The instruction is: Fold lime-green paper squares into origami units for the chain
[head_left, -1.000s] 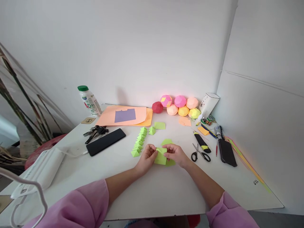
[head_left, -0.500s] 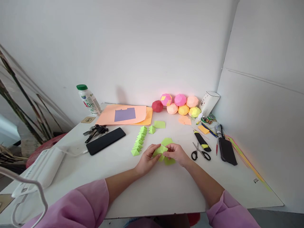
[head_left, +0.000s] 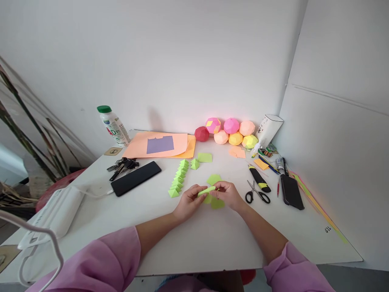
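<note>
Between my two hands is a light green paper piece (head_left: 207, 190), folded or seen nearly edge-on. My left hand (head_left: 189, 201) pinches its left end, and my right hand (head_left: 228, 194) pinches the right end. Flat green paper pieces (head_left: 217, 203) lie on the table beneath and around the fingers, partly hidden by them. Left of the hands runs a row of small folded green paper pyramids (head_left: 178, 179). One more folded green piece (head_left: 195, 164) stands near the row's far end, beside a green paper rectangle (head_left: 205, 157).
Scissors (head_left: 257, 193), a utility knife (head_left: 259, 178) and a phone (head_left: 291, 192) lie to the right. Faceted paper balls (head_left: 231, 126) are stacked by the wall. On the left are a black power bank (head_left: 136, 179), keys (head_left: 122, 166), a bottle (head_left: 114, 129) and a white power strip (head_left: 51, 217).
The green paper in my hands was facing up with its face visible; now it appears as a narrow strip, bent or turned. My hands have stayed in nearly the same place.
</note>
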Demonstrator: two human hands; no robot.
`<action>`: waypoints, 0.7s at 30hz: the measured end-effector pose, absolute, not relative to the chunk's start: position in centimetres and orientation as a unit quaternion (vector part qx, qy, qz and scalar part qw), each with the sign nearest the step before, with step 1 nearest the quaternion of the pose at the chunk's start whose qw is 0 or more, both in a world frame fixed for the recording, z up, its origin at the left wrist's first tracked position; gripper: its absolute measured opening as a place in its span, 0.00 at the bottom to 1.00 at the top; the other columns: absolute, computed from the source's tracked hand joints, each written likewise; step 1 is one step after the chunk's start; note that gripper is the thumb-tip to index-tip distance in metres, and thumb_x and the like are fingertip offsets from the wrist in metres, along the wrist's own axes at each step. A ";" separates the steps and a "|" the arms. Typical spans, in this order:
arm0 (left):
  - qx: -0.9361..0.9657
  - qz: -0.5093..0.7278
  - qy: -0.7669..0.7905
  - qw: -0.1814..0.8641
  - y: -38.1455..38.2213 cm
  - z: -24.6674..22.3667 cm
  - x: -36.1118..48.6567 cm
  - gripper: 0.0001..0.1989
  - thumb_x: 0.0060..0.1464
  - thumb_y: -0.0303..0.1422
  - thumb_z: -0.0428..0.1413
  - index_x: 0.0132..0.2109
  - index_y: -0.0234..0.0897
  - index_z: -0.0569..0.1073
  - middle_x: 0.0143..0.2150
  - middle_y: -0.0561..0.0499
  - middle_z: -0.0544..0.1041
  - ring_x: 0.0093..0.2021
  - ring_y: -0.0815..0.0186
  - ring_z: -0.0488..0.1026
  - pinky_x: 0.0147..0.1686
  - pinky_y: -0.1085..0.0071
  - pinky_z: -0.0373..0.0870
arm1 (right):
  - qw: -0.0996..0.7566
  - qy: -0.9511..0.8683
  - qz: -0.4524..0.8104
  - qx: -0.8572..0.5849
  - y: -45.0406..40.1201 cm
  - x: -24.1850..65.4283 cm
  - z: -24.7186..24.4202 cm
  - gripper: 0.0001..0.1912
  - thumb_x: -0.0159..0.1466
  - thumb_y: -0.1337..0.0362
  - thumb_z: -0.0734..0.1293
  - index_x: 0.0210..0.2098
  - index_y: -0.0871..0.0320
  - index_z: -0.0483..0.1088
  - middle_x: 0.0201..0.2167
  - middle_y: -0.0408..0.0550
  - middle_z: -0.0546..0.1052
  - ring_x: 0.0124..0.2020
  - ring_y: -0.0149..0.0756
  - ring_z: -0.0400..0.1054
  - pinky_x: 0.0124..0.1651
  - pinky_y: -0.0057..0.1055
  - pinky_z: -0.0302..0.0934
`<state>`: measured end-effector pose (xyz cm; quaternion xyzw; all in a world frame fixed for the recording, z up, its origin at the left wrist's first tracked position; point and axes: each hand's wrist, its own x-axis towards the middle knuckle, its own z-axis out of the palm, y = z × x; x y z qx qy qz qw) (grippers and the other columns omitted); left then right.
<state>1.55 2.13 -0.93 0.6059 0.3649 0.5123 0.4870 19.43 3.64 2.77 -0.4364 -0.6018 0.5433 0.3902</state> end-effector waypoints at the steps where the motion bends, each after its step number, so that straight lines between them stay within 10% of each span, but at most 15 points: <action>1: 0.606 0.506 0.367 0.491 2.1 -0.8 1.5 0.14 0.51 0.39 0.55 0.43 0.38 0.75 0.31 0.51 0.68 0.31 0.68 0.65 0.32 0.71 0.64 | 0.397 -0.602 0.538 -0.437 3.6 19.4 2.8 0.12 0.49 0.59 0.72 0.25 0.60 0.67 0.23 0.40 0.68 0.23 0.26 0.60 0.27 0.25 0.56; 21: 0.577 0.480 0.358 0.555 1.7 -0.3 1.5 0.10 0.51 0.38 0.56 0.35 0.35 0.73 0.28 0.53 0.66 0.27 0.71 0.62 0.27 0.74 0.60 | 0.415 -0.583 0.561 -0.416 3.4 19.2 2.9 0.10 0.50 0.60 0.72 0.29 0.59 0.73 0.24 0.43 0.71 0.24 0.27 0.62 0.26 0.25 0.59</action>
